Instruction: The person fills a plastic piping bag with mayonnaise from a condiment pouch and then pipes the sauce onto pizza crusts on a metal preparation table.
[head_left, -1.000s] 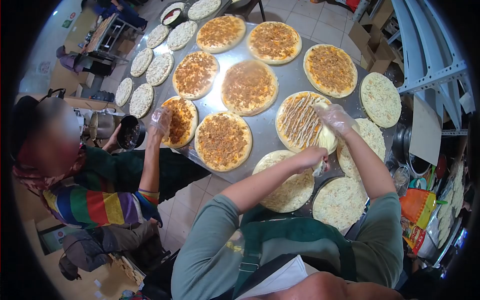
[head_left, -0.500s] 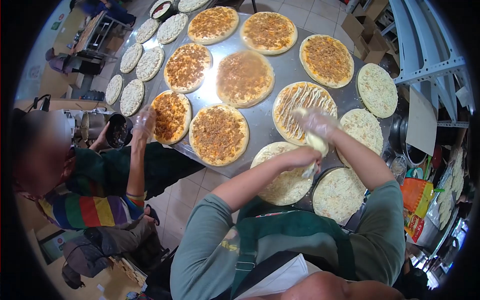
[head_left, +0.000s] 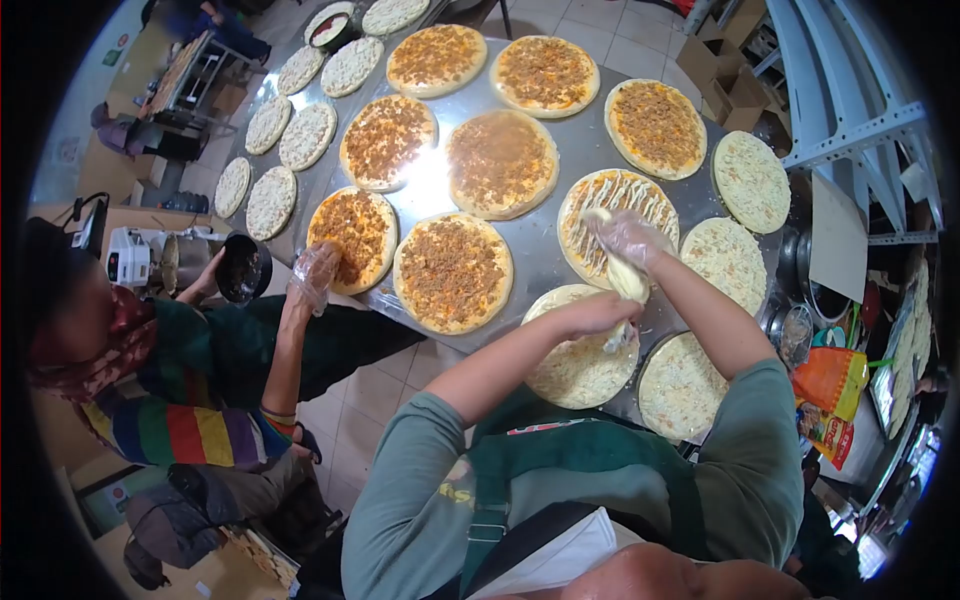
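Both my hands grip a cream-filled piping bag (head_left: 626, 282). My right hand (head_left: 640, 240), in a clear plastic glove, closes round its upper part over a pizza (head_left: 628, 190) with brown topping and white sauce lines. Lower down, my left hand (head_left: 598, 314) is closed on the bag's other end, whose loose plastic hangs down. Beneath my left hand lies a pale, cheese-covered pizza (head_left: 568, 375). The bag's tip is partly hidden by my right fingers.
On the left, a co-worker's gloved hand (head_left: 316, 272) touches a brown-topped pizza (head_left: 352, 238); their other hand holds a dark bowl (head_left: 246, 268). Several more pizzas cover the metal table (head_left: 545, 232). Metal shelving (head_left: 850, 140) and food packets (head_left: 828, 385) stand at the right.
My hands have shifted slightly left over the sauced pizza, still holding the piping bag. The co-worker's gloved hand has moved onto the edge of their pizza. The view has turned a little.
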